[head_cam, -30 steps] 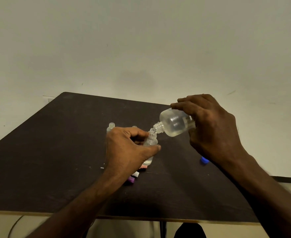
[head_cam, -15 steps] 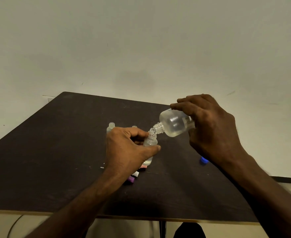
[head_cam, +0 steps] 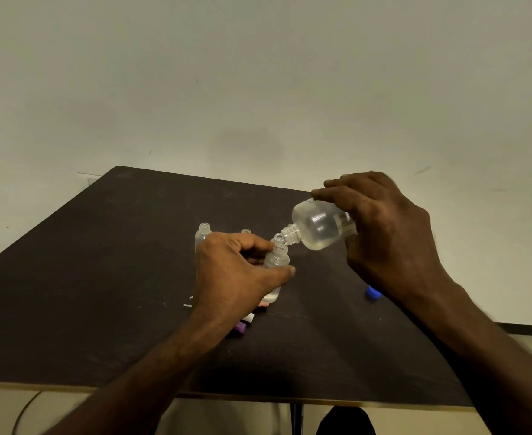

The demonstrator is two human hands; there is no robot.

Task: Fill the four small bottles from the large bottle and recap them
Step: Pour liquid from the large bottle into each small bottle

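Observation:
My right hand (head_cam: 387,233) grips the large clear bottle (head_cam: 316,226), tilted with its open neck down to the left. That neck touches the mouth of a small clear bottle (head_cam: 276,257), which my left hand (head_cam: 236,274) holds upright between thumb and fingers just above the dark table (head_cam: 101,277). A little liquid shows in the small bottle's base. Two more open small bottles stand behind my left hand: one (head_cam: 202,234) at the left, and another (head_cam: 246,231) with only its neck showing. A fourth is not visible.
Small caps lie by my left wrist: a purple one (head_cam: 240,328), a white one (head_cam: 249,318) and a pink one (head_cam: 263,304), partly hidden. A blue cap (head_cam: 372,292) sits under my right wrist. A plain wall stands behind the table; the near edge is close to me.
Almost nothing moved. Both hands keep the same hold, with the large bottle still tipped against the small bottle's mouth.

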